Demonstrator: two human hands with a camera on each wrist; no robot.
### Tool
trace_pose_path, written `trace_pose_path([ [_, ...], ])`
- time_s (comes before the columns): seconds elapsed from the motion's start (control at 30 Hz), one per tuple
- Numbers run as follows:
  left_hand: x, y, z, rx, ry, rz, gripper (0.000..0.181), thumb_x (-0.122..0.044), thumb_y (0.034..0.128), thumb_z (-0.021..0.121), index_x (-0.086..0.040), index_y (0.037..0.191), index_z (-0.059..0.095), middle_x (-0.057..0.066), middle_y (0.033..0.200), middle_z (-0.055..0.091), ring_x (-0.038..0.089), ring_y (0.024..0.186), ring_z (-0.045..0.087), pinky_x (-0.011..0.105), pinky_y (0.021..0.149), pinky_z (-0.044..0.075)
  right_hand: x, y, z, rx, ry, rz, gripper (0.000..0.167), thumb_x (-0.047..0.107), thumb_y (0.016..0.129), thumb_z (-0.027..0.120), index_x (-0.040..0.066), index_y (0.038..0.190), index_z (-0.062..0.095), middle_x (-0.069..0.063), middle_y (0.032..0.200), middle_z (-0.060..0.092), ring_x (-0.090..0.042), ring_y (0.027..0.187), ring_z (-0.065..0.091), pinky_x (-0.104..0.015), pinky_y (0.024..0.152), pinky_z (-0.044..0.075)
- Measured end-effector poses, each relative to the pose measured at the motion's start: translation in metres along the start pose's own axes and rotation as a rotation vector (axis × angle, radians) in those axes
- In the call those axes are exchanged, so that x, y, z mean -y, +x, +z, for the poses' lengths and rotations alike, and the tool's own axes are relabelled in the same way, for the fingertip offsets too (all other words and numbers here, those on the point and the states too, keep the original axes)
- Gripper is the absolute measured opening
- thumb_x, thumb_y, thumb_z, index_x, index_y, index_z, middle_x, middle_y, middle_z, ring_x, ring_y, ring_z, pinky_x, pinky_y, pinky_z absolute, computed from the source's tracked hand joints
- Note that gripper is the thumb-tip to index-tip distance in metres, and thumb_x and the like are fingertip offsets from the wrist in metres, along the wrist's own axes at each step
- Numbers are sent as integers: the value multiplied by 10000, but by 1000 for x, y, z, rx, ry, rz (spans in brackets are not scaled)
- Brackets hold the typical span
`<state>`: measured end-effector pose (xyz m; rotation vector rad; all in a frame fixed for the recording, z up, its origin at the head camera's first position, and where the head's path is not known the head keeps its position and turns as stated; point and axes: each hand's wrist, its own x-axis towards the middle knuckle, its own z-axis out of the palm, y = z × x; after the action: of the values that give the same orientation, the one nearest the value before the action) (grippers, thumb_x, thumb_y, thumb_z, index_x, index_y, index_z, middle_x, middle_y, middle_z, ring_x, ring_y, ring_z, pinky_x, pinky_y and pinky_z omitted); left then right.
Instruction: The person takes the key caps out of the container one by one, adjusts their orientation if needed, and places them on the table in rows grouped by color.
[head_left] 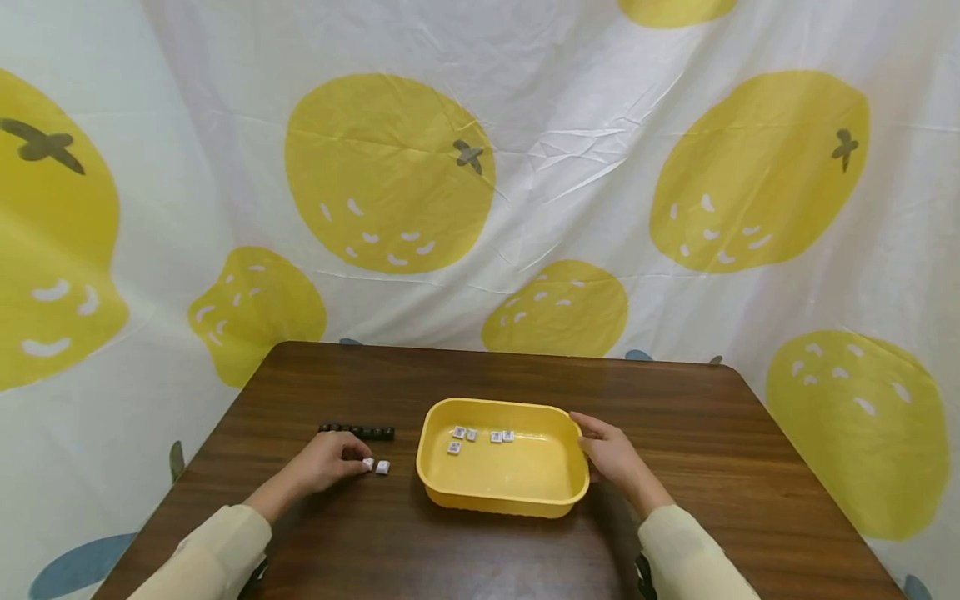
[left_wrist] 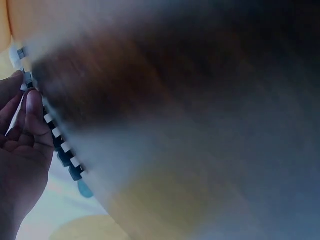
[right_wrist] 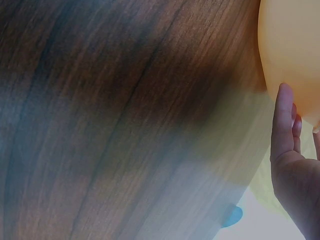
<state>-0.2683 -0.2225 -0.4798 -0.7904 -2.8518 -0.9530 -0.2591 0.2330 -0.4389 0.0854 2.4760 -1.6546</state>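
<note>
My left hand (head_left: 324, 461) pinches a small white keycap (head_left: 368, 463) between thumb and fingertips, low at the tabletop. A second white keycap (head_left: 383, 467) lies just right of those fingers. Behind the hand runs a row of black keycaps (head_left: 366, 432), partly hidden by it in the head view. Toward the middle stands a shallow yellow tray (head_left: 502, 504). Several white keycaps (head_left: 471, 434) with dark marks lie in its back left part. Against the tray's right side rests my right hand (head_left: 615, 460), its fingers fairly straight along the wall and rim.
A brown wooden table (head_left: 705, 467) carries everything, its far edge close to a hanging white cloth (head_left: 555, 167) printed with yellow lemons. Bare wood lies to the right of the tray and in front of it.
</note>
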Motion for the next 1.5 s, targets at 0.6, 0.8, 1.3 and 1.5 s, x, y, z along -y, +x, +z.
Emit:
trace_pose_path([
  [0.6,0,0,7,-7,-30,-10,169,-125,819,800,-64,961,731,-45,863,662,65,764,563,275,661,474,2,-1,1,1,3,8,488,19,995,464,49,1482,448,-294,1275,541,-275,832,653,-421,624,580],
  [0.8,-1,0,7,-3,-27,0,161,-107,822,795,-59,962,732,-52,855,655,60,761,558,273,659,474,3,-1,2,-5,5,11,498,10,986,460,50,1482,449,-301,1283,538,-266,783,651,-414,600,578],
  [1.3,-21,13,-4,-27,-65,-48,256,-153,889,745,-33,1111,704,43,1009,666,157,862,586,334,723,499,3,-2,2,-7,6,9,499,15,991,459,48,1488,438,-318,1304,523,-276,807,659,-413,604,577],
  [1.5,-57,45,-2,-13,-151,-14,294,-162,922,716,-23,1178,678,85,1054,660,161,881,591,337,756,512,2,-2,1,-1,2,3,489,29,999,461,47,1487,439,-336,1345,494,-286,845,662,-424,629,578],
])
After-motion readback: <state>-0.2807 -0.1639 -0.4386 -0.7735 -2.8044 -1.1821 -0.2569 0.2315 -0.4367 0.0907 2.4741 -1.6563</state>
